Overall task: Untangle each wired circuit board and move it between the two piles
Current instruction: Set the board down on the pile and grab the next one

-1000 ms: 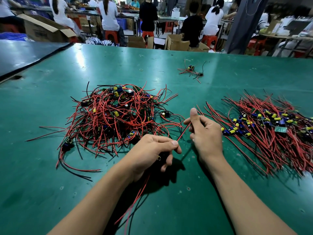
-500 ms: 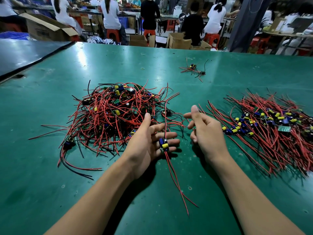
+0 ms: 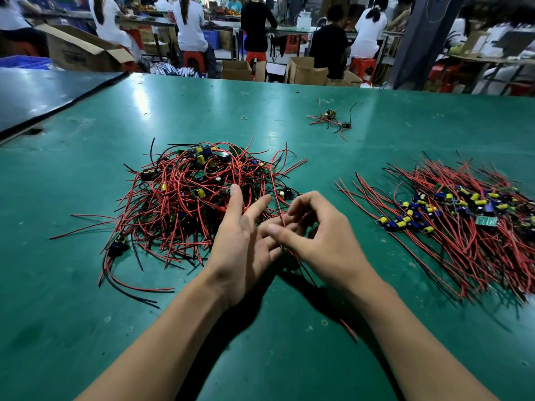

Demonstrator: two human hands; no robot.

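Observation:
A tangled pile (image 3: 191,204) of red and black wired circuit boards lies left of centre on the green table (image 3: 86,328). A flatter, combed pile (image 3: 469,221) of boards lies at the right. My left hand (image 3: 246,244) is palm up between the piles, fingers straight, with a wired board's leads (image 3: 278,209) lying across them. My right hand (image 3: 318,238) reaches over the left fingers, thumb and forefinger pinching those red and black leads. The board itself is hidden under my right hand. The leads' loose ends (image 3: 348,331) trail toward me on the table.
Two stray wired boards (image 3: 333,120) lie farther back on the table. A dark table (image 3: 43,94) adjoins at the far left. Beyond the far edge are cardboard boxes (image 3: 307,70), red stools and seated people.
My right hand has moved left onto my left hand's fingers and pinched the leads. The left hand stays palm up; the small board seen on its fingers is now covered.

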